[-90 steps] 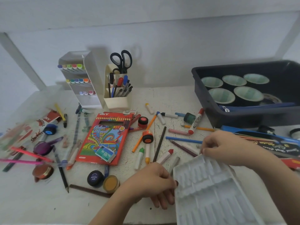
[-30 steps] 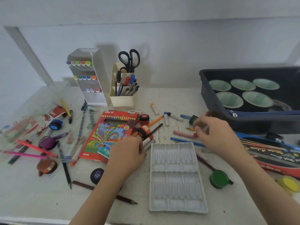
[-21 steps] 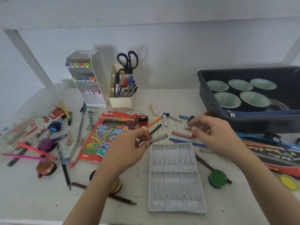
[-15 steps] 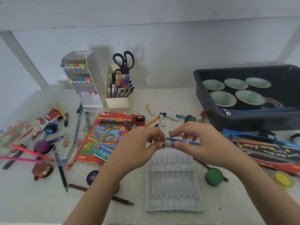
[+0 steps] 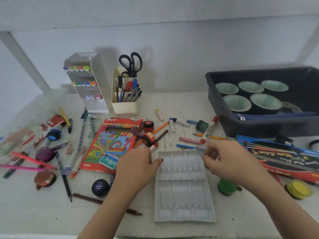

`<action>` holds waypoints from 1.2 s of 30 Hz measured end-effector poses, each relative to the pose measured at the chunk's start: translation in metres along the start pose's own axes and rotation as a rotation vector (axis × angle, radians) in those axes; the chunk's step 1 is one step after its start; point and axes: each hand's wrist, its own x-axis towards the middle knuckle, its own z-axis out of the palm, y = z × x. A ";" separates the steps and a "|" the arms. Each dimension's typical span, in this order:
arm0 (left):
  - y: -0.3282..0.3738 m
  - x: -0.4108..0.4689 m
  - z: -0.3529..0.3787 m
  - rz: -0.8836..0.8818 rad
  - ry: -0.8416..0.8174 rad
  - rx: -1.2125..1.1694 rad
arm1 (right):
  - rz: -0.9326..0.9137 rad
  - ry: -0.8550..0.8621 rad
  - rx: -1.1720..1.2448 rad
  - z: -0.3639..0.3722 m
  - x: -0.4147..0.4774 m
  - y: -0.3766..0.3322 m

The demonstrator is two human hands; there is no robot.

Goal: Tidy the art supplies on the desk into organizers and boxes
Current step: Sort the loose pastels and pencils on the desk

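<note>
A white moulded crayon tray (image 5: 183,190) lies flat on the desk in front of me. My right hand (image 5: 226,163) pinches a short grey crayon (image 5: 199,150) just above the tray's far right corner. At the tray's far left edge, my left hand (image 5: 138,168) touches the rim with its thumb. Its curled fingers hold a white crayon with a red tip (image 5: 153,147) that pokes out beyond them. Loose crayons, among them a pink one (image 5: 189,140) and a blue one (image 5: 185,146), lie just behind the tray.
A colour pencil box (image 5: 112,144) lies left of the tray, a pen holder (image 5: 125,102) and a marker rack (image 5: 86,83) behind it. A dark bin (image 5: 224,118) with cups stands at the back right. Paint pots, green (image 5: 227,187) and yellow (image 5: 298,189), sit on the right.
I pulled the tray to the middle. My left hand picked up crayons and passed the grey one to my right hand. The left has drawn back to the tray's left edge.
</note>
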 end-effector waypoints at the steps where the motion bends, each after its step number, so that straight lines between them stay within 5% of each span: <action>1: 0.000 0.000 0.000 -0.002 -0.052 0.018 | 0.032 0.024 0.006 0.000 0.002 0.001; 13: -0.011 -0.005 -0.014 -0.153 -0.222 -0.030 | 0.126 -0.002 0.083 0.011 0.009 -0.010; 36: -0.018 0.004 -0.003 -0.111 -0.122 -0.099 | 0.072 0.038 0.019 0.046 0.008 -0.019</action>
